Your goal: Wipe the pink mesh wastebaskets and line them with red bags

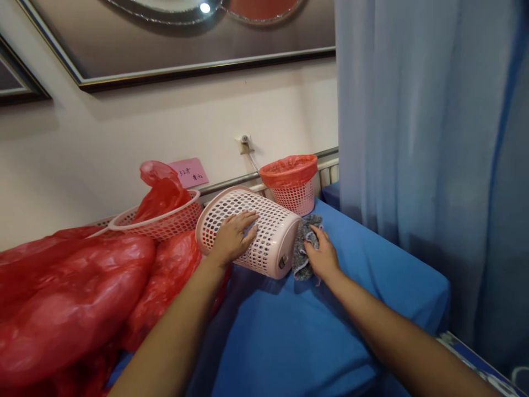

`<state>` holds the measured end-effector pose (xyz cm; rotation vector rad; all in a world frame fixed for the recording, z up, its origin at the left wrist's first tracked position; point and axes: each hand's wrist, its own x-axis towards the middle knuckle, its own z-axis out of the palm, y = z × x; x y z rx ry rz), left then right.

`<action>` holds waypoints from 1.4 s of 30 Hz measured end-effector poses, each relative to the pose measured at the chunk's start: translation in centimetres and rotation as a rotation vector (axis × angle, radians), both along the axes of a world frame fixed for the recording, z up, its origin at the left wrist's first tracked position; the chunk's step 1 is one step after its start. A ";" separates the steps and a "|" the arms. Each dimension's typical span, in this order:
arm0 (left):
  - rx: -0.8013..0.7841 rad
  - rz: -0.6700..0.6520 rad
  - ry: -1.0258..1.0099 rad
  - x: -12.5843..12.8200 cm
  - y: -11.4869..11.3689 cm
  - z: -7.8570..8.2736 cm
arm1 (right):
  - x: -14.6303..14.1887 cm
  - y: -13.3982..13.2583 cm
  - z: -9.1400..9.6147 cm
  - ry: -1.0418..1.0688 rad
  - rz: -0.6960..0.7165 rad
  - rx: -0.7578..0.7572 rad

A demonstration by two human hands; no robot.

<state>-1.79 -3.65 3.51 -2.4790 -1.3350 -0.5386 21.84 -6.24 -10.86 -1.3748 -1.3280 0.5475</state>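
Observation:
A pale pink perforated basket [270, 220] lies on its side on the blue-covered bed [289, 331], its open mouth facing left. My left hand [233, 238] rests flat on the basket's wall, fingers stretched across the holes. My right hand [324, 255] is closed on a grey cloth [303, 242] and presses it against the basket's bottom end.
A second pink basket [163, 223] with a red bag [163, 190] in it lies tilted at the left, above a heap of red plastic bags [70, 298]. A third basket lined in red [291, 184] stands upright by the wall. A blue curtain [430, 138] hangs at the right.

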 end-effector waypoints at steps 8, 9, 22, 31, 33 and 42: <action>0.003 0.004 -0.014 -0.2 0.5 -0.2 | -2.0 -1.9 -1.3 -0.154 0.204 -0.213; 0.008 0.003 -0.013 -0.2 0.5 -0.2 | -1.6 -1.6 -1.1 -0.144 0.187 -0.213; 0.010 0.015 -0.020 -0.3 0.6 -0.6 | -1.0 -6.4 0.3 -0.592 0.551 0.364; 0.024 0.003 -0.045 -0.6 0.4 -0.9 | -0.2 -5.7 -0.4 -0.585 0.374 0.330; 0.023 0.005 -0.048 -0.6 0.4 -0.9 | -0.6 -5.9 -0.7 -0.683 0.519 0.335; 0.005 0.000 -0.057 -0.7 0.1 -1.0 | -0.2 1.2 -0.8 -0.330 0.079 -0.233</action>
